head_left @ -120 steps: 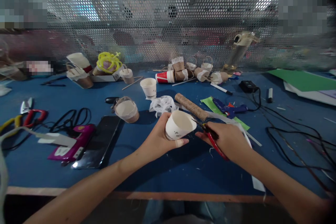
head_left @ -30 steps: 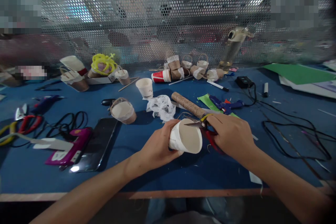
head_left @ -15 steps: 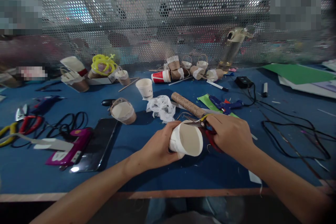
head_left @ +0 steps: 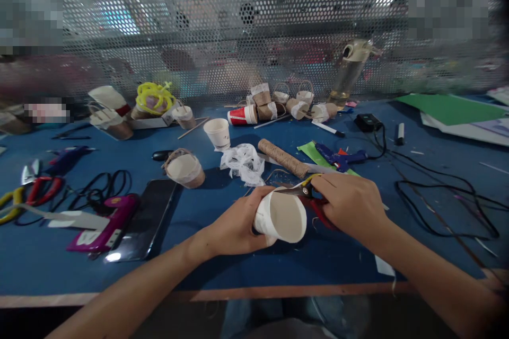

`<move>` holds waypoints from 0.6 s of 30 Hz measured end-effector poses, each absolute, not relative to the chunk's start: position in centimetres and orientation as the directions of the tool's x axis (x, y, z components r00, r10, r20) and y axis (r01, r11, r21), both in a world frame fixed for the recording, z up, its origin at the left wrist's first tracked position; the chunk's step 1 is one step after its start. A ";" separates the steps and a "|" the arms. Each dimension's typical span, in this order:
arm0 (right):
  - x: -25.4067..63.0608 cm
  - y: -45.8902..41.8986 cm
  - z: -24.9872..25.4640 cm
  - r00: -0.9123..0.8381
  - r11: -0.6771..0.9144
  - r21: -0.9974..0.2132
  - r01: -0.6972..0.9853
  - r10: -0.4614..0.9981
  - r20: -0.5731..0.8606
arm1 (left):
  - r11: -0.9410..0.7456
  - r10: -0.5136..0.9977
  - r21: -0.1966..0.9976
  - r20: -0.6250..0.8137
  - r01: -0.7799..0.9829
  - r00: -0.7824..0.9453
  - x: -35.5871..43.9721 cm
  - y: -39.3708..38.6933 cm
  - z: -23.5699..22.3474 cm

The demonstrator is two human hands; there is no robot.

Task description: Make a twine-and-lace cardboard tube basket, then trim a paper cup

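My left hand [head_left: 242, 222] is wrapped round a white paper cup [head_left: 287, 217], tilted with its mouth toward me and to the right. In my right hand [head_left: 350, 201] is a pair of scissors [head_left: 305, 190] with red and yellow handles; the fingers are closed in the loops. The blades lie at the cup's upper rim and look parted. Just beyond them rests a roll of brown twine [head_left: 283, 158], with a heap of white lace ribbon [head_left: 243, 163] to its left.
A twine-wrapped cup [head_left: 185, 169], a phone [head_left: 149, 217] and a purple glue gun [head_left: 113, 222] lie to the left. A blue glue gun [head_left: 340, 156] with a black cable sits at right. Several small baskets [head_left: 274, 103] stand before the perforated metal screen [head_left: 218, 26].
The scissor blades have spread apart at the rim of the cup. The cup has tipped and shifted slightly in my left hand, while the view has drifted a little.
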State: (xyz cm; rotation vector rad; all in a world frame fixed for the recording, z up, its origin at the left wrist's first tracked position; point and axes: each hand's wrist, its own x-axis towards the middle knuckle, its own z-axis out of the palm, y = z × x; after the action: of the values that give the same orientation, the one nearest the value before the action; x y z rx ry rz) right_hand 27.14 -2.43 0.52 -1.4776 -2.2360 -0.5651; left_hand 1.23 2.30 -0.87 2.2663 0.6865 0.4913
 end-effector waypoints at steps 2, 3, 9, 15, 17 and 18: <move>27.1 -2.4 0.7 -0.369 0.370 0.108 0.923 0.767 0.525 | -0.609 0.585 0.727 0.141 0.318 0.798 1.3 2.3 -0.8; 27.0 -2.4 0.7 -0.373 0.376 0.105 0.921 0.769 0.518 | -0.608 0.576 0.730 0.136 0.311 0.806 1.3 2.2 -0.7; 27.1 -2.4 0.5 -0.374 0.375 0.103 0.921 0.782 0.499 | -0.579 0.563 0.763 0.120 0.286 0.818 1.3 2.1 -0.6; 27.4 -2.3 0.5 -0.394 0.396 0.112 0.911 0.761 0.515 | -0.525 0.551 0.816 0.109 0.242 0.827 1.2 2.2 -0.4; 27.3 -2.3 0.7 -0.390 0.395 0.107 0.913 0.763 0.516 | -0.507 0.542 0.832 0.105 0.225 0.834 1.2 2.2 -0.3; 27.3 -2.3 0.8 -0.388 0.395 0.102 0.913 0.765 0.513 | -0.498 0.535 0.840 0.105 0.213 0.838 1.3 2.2 -0.2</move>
State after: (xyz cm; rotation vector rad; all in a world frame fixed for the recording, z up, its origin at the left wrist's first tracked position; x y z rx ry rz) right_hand 27.29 -2.32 0.77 -1.4479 -2.2732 -0.5260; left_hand 1.26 2.23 -0.23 2.0943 0.5459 0.4431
